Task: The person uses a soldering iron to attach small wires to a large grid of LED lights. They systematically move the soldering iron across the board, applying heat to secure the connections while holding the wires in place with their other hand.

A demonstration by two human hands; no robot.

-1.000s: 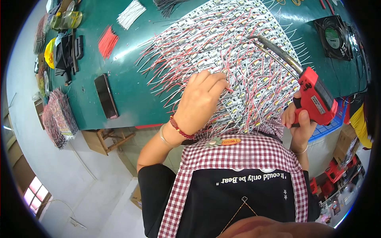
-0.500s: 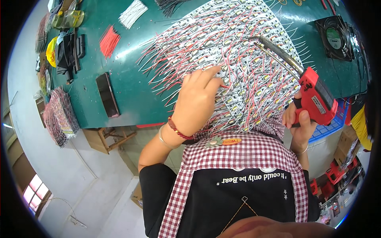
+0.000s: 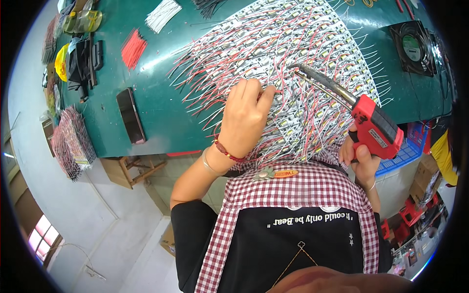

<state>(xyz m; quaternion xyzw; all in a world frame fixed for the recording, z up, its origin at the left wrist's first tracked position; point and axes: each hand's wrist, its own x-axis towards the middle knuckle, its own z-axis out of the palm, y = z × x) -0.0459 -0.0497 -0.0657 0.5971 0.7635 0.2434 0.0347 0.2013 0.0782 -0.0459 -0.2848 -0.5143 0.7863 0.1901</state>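
Note:
A wide sheet of small white circuit boards [image 3: 317, 22], bristling with red, white and black wires, lies on the green table. My left hand [image 3: 246, 112] is over its left part, thumb and forefinger pinched on a thin red wire [image 3: 278, 92]. My right hand [image 3: 360, 157] grips a red and black soldering gun [image 3: 378, 127] at the sheet's right edge. Its bent metal tip points left, just above the boards, to the upper right of my left fingers. Whether the tip touches a board I cannot tell.
Bundles of red wires [image 3: 133, 49] and white wires [image 3: 163, 15] lie at the far left, with a phone [image 3: 131, 116] nearer. A black fan [image 3: 413, 47] stands at the right, above a blue basket [image 3: 403, 155]. Wired board stacks [image 3: 73, 141] sit at the left edge.
The soldering gun has moved left and slightly down with my right hand, bringing its tip closer to my left fingers. My left hand has shifted slightly, still pinching.

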